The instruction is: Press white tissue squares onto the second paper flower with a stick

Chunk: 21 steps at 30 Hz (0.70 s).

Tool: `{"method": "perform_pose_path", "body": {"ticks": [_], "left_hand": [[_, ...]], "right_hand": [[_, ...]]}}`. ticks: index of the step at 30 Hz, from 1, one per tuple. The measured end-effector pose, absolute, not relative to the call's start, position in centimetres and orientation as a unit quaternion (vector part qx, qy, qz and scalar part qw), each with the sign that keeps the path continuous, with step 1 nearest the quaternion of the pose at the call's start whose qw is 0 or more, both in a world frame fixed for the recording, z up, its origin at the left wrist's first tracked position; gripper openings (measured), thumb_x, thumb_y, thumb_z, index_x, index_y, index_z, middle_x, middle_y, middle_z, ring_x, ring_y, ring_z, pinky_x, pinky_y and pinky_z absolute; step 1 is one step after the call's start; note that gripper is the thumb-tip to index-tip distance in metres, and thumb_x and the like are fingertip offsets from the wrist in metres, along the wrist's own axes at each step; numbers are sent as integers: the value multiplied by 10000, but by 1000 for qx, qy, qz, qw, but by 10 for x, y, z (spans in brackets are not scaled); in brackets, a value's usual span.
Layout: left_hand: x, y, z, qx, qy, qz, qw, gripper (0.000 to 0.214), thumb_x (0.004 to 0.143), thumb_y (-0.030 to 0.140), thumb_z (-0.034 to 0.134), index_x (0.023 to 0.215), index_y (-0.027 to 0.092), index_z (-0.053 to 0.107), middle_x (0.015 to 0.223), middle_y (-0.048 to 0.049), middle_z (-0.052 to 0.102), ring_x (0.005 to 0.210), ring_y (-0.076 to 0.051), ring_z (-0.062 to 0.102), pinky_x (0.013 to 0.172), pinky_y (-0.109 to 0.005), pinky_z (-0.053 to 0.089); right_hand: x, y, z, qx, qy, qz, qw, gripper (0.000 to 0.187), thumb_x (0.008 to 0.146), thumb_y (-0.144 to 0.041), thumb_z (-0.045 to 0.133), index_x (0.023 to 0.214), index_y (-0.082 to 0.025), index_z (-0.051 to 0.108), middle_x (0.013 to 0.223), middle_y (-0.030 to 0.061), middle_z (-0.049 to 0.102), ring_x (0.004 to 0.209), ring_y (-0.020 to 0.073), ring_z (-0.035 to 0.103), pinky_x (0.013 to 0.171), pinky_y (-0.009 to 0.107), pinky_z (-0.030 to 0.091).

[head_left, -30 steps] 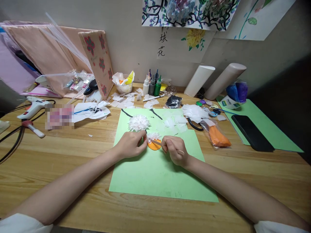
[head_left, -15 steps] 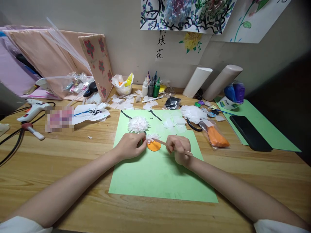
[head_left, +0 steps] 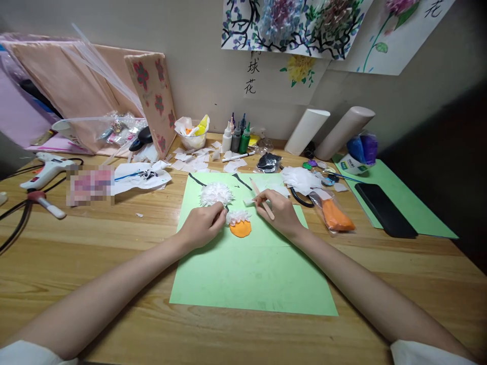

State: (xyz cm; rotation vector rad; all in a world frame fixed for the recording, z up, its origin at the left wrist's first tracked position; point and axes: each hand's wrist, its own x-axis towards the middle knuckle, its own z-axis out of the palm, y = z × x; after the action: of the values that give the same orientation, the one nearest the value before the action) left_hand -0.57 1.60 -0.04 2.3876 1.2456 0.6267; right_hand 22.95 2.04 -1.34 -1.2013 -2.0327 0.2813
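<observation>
Orange disc (head_left: 241, 229), bag (head_left: 318, 203) holding orange lump (head_left: 337, 215), bowl (head_left: 195, 142) holding yellow piece (head_left: 202, 125)

– What's the table (head_left: 114, 284) made of?
– Wood, smooth and a little shiny, with wavy lines.
– And the green sheet (head_left: 247, 279)?
– Paper, flat and not shiny. The white flower (head_left: 216, 194) looks like thin paper too, all frilly and rough.
– Is the orange circle (head_left: 240, 229) paper?
– No, it looks like soft clay, smooth and dull.
– What about the stick (head_left: 270, 211) and the bag (head_left: 320, 207)?
– The stick looks like plain, smooth wood. The bag is clear plastic, crinkly and shiny.
</observation>
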Motion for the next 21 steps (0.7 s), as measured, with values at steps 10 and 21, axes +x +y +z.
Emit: {"method": "perform_pose_path", "body": {"ticks": [10,21], "left_hand": [[-8,13,-2,885,340,252,198,217,882,312,456,1051,181,487,548,77,469,460,-70,426,497,-191,299],[-13,13,1,912,229,217,263,97,844,259,483,840,182,541,503,62,510,449,-74,448,499,-200,315]], "right_hand": [[205,-8,-3,-401,-710,346,464,126,798,-226,622,797,-186,503,793,35,642,728,147,635,679,282,523],[208,-17,-3,-330,-766,234,500,197,919,-243,452,1046,-191,593,843,60,695,688,139,611,643,282,484]]}}
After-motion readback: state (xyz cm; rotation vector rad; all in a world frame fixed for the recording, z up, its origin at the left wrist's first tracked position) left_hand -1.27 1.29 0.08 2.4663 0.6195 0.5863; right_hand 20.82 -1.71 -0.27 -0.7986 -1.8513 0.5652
